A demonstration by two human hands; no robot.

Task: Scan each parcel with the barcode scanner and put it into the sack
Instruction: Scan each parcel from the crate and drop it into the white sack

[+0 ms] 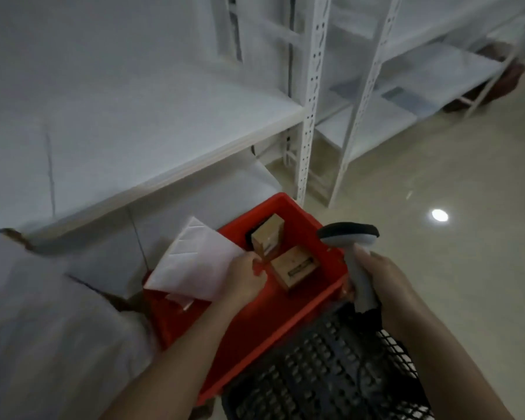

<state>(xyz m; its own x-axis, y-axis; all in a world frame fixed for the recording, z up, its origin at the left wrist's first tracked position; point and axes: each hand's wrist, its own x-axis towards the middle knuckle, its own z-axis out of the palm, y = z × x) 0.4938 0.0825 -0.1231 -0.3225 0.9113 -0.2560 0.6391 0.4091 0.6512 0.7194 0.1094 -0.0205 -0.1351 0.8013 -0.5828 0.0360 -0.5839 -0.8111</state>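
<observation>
My left hand (245, 277) grips a flat white padded parcel (191, 262) by its right edge, holding it over the left rim of a red crate (303, 301). Two small brown cardboard boxes lie in the crate, one upright at the back (269, 237) and one nearer (294, 269). My right hand (382, 277) holds a grey barcode scanner (350, 237) by its handle, its dark head above the crate's right rim. A large white sack (52, 328) lies at the lower left, blurred.
White metal shelving (134, 116) stands ahead and to the right, with an upright post (308, 116) just behind the crate. A black mesh basket (325, 374) sits under my right forearm. Beige floor (452, 237) spreads to the right.
</observation>
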